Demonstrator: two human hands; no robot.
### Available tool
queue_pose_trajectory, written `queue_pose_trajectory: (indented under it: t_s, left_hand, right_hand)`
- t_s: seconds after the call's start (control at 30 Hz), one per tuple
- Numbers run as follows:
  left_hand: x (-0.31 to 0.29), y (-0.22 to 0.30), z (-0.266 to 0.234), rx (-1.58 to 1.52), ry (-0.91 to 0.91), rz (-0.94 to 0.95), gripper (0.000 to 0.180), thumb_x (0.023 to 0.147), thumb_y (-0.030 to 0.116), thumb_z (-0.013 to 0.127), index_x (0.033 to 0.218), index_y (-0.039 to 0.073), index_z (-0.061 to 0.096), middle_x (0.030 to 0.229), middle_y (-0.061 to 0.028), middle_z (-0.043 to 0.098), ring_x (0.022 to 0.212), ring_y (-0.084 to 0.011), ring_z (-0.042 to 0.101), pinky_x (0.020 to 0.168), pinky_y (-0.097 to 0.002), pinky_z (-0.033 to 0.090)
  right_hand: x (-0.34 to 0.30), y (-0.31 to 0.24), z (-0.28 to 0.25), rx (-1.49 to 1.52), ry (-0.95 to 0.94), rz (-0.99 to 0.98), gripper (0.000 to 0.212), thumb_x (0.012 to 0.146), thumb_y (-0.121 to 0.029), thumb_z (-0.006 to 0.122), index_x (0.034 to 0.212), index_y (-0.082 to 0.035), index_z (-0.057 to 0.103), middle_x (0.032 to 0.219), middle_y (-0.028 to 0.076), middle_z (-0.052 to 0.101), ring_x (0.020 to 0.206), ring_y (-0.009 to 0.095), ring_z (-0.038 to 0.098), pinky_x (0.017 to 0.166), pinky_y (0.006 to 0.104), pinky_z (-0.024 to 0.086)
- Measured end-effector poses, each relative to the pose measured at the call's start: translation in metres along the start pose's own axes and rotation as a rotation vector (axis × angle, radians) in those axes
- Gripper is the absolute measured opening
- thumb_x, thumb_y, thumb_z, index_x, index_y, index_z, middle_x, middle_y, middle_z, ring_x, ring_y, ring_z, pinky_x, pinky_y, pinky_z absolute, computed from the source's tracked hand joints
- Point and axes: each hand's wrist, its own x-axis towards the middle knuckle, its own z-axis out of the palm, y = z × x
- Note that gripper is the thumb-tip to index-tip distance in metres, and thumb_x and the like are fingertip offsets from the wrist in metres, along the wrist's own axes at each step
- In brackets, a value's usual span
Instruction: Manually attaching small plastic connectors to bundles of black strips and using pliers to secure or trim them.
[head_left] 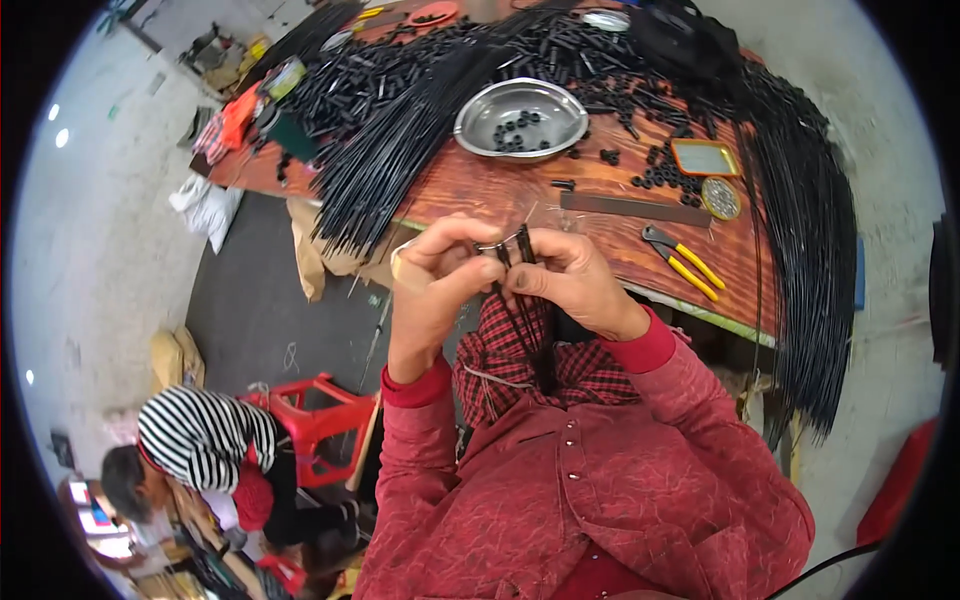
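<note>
Both of my hands are raised close together in front of the table's near edge. The fingers of my left hand (pixel 432 283) pinch a thin black rod near its upper end, with something small at the fingertips that I cannot make out. My right hand (pixel 578 282) is closed on black rods (pixel 525 243) whose thicker dark ends stick up past the thumb. The rods' lower lengths run down toward my lap, over a red and black checked cloth (pixel 487 375). Nearest to my right hand on the table lie a flat dark bar (pixel 635 207) and yellow-handled pliers (pixel 690 265).
On the wooden table (pixel 440 195) stands a metal bowl (pixel 463 128) with small black rings inside. Long black rod bundles (pixel 385 175) hang over its edges. A round tin (pixel 720 198) sits at right. Lower left are a red stool (pixel 320 440) and a stooping person (pixel 205 440) in stripes.
</note>
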Motion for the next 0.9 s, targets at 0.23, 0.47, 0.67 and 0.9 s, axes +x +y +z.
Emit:
queue_pose_trajectory:
  t_s: [0.23,0.47,0.67,0.9]
  left_hand:
    - [0.015,-0.009,0.023,0.077,0.070,0.018,0.019,0.083,0.003,0.073,0.099,0.001,0.064,0.084,-0.0017,0.062,0.068,-0.0063,0.055,0.060,-0.0187,0.044]
    - [0.025,-0.015,0.042,0.141,0.124,-0.006,0.018,0.083,0.003,0.073,0.099,0.002,0.065,0.079,-0.0006,0.063,0.065,-0.0053,0.054,0.059,-0.0184,0.043]
    - [0.039,-0.024,0.051,0.122,0.090,-0.031,0.019,0.082,0.004,0.074,0.098,0.002,0.064,0.081,-0.0015,0.062,0.064,-0.0066,0.056,0.059,-0.0184,0.043]
    - [0.064,-0.040,0.049,-0.042,-0.111,-0.084,0.020,0.081,0.007,0.076,0.094,0.002,0.061,0.089,-0.0035,0.057,0.074,-0.0092,0.057,0.062,-0.0202,0.045]
  right_hand:
    - [-0.011,-0.004,-0.018,0.074,0.056,-0.015,0.018,0.093,-0.014,0.065,0.103,0.001,0.063,0.087,0.003,0.063,0.075,0.009,0.059,0.067,0.0234,0.048]
    - [-0.018,0.004,-0.032,0.000,0.184,-0.096,0.017,0.092,-0.013,0.066,0.104,0.000,0.063,0.085,0.002,0.062,0.074,0.008,0.060,0.065,0.0221,0.049]
    - [-0.020,-0.002,-0.045,0.074,0.187,-0.075,0.020,0.092,-0.015,0.067,0.104,0.000,0.063,0.084,0.001,0.062,0.073,0.007,0.059,0.063,0.0215,0.048]
    - [-0.026,-0.005,-0.065,0.074,0.196,-0.094,0.019,0.091,-0.018,0.068,0.099,-0.002,0.065,0.079,-0.002,0.061,0.069,0.005,0.056,0.059,0.0205,0.044]
